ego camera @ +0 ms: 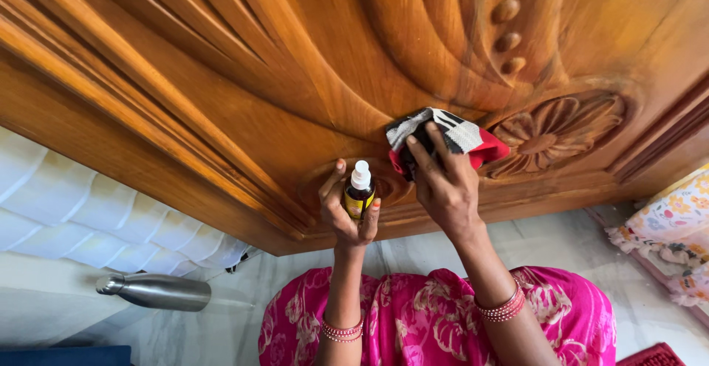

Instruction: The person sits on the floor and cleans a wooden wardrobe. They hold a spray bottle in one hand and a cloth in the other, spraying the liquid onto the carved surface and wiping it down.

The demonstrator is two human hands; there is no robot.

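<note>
Two hands (399, 196) against carved wooden panel (295, 78)

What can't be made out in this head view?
- Spray bottle: lower part and label hidden by the left hand wrapped round it.
- Cloth: part of it covered by the right hand pressing it on the carved wooden panel.
- Wood under the cloth: hidden by it.
- Metal bottle on the floor: its far end blurs into glare.
- Floral fabric: cut off by the right edge.

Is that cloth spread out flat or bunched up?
Bunched up: the right hand presses the cloth in a crumpled wad against the carved wooden panel.
</note>
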